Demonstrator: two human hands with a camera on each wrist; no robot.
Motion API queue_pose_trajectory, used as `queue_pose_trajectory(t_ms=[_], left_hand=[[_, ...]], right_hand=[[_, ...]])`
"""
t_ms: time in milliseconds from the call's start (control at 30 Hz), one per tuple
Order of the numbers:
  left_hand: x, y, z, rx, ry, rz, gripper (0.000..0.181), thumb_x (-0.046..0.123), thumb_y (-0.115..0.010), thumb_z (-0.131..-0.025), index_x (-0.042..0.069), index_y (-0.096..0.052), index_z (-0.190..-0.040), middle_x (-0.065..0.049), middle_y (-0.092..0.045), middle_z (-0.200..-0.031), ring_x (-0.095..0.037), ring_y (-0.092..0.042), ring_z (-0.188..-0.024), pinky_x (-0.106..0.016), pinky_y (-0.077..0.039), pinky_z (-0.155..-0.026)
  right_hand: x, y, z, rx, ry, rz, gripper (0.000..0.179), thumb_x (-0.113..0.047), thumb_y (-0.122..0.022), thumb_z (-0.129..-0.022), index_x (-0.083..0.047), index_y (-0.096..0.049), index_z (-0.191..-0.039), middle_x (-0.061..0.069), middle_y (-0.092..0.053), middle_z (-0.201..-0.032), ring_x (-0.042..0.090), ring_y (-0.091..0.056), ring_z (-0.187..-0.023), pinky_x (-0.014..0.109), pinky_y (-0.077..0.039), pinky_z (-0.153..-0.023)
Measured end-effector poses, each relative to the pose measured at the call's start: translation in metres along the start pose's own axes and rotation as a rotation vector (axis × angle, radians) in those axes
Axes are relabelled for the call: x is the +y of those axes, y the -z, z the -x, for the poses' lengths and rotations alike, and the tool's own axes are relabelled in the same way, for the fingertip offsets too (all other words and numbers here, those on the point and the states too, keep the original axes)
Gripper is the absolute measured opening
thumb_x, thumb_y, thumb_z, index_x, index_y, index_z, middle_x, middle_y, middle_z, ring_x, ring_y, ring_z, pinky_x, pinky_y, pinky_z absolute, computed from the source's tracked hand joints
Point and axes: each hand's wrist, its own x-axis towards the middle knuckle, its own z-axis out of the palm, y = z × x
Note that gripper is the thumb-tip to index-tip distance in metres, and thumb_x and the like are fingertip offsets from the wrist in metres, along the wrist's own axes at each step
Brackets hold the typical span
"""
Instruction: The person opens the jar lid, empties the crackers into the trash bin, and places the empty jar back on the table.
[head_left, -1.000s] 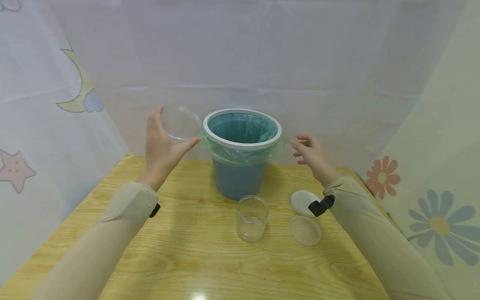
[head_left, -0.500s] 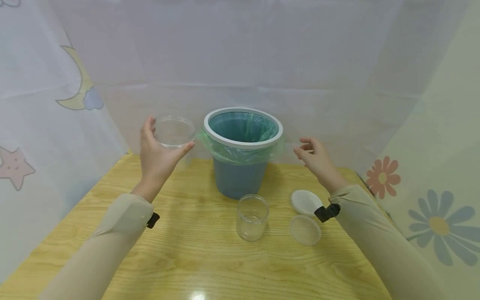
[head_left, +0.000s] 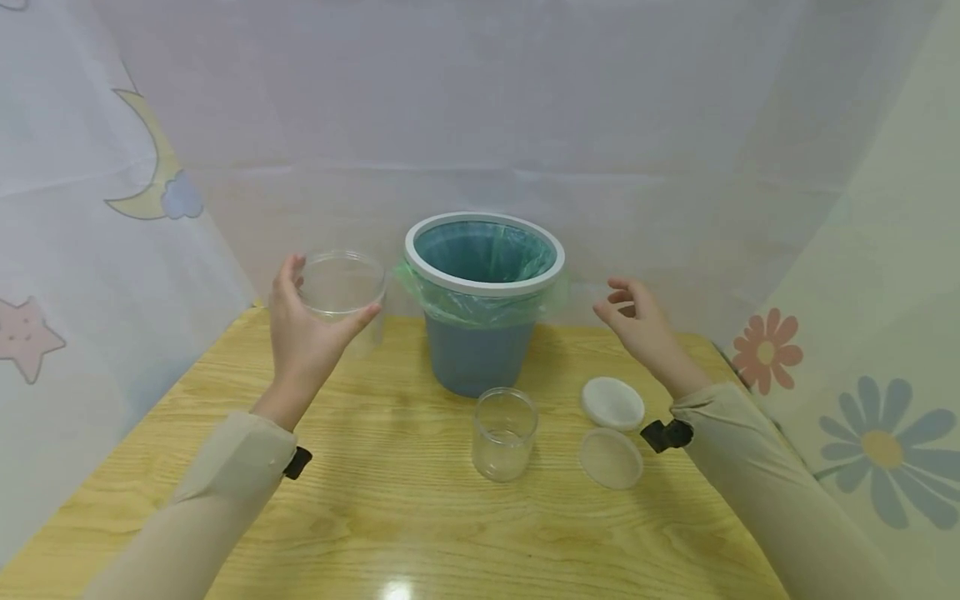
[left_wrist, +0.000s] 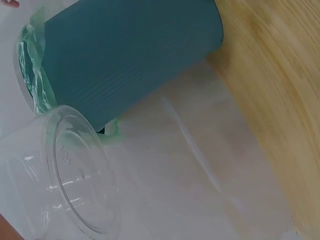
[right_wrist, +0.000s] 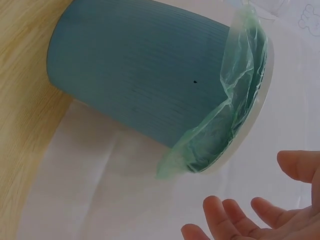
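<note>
My left hand (head_left: 303, 342) grips a clear plastic jar (head_left: 343, 287) around its side, holding it upright in the air left of the trash bin (head_left: 480, 354). In the left wrist view, the base of this jar (left_wrist: 82, 175) shows a moulded mark. To the right of the bin my right hand (head_left: 641, 329) hovers with relaxed, slightly bent fingers and nothing in them. The right wrist view shows its fingertips (right_wrist: 215, 207) apart from the bin. A second clear jar (head_left: 504, 437) stands on the table in front of the bin.
A white round lid (head_left: 612, 403) and a translucent round lid (head_left: 611, 459) lie on the wooden table (head_left: 420, 533), right of the standing jar. A green bag (head_left: 480, 310) lines the bin, folded over below its white rim (head_left: 483, 288). Printed cloth walls surround the table.
My left hand has lowered and shifted slightly left with the jar, which has tipped from tilted to upright. My right hand has drifted a little right and down, away from the bin.
</note>
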Motion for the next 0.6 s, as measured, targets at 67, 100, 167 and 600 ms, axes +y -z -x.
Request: queue_pose_trajectory(t_ms=[67,100,167,600], left_hand=[[-0.003,0.001,0.003,-0.002,0.000,-0.002,0.106,0.033,-0.088,-0.072,0.005,-0.022,-0.151,-0.011,-0.031,-0.151,-0.030,-0.032,-0.135,-0.048,-0.029,-0.110],[-0.005,0.001,0.005,-0.005,0.001,-0.003,0.106,0.032,-0.088,-0.072,0.004,-0.022,-0.151,-0.012,-0.031,-0.151,-0.031,-0.032,-0.135,-0.048,-0.029,-0.110],[-0.008,0.001,0.008,-0.009,0.005,-0.001,0.106,0.031,-0.088,-0.072,0.004,-0.022,-0.151,-0.014,-0.032,-0.150,-0.031,-0.032,-0.134,-0.049,-0.029,-0.109],[-0.020,0.000,0.017,-0.055,0.042,-0.022,0.106,0.035,-0.086,-0.073,0.006,-0.022,-0.152,-0.012,-0.032,-0.152,-0.032,-0.034,-0.133,-0.052,-0.031,-0.106]], right_hand=[[0.000,0.001,0.002,-0.001,0.010,0.020,0.064,-0.035,-0.048,-0.102,0.002,-0.026,-0.150,0.029,-0.038,-0.137,0.044,-0.043,-0.119,0.055,-0.042,-0.092],[0.000,0.001,0.003,-0.001,0.015,0.030,0.064,-0.035,-0.048,-0.102,0.002,-0.026,-0.149,0.029,-0.038,-0.137,0.044,-0.042,-0.119,0.056,-0.041,-0.093],[0.000,0.001,0.005,0.001,0.024,0.050,0.063,-0.034,-0.048,-0.102,0.003,-0.026,-0.149,0.030,-0.038,-0.137,0.045,-0.042,-0.119,0.058,-0.041,-0.093],[0.004,0.000,0.011,-0.005,0.056,0.149,0.062,-0.031,-0.049,-0.103,0.006,-0.027,-0.148,0.032,-0.038,-0.138,0.047,-0.043,-0.119,0.061,-0.041,-0.093]])
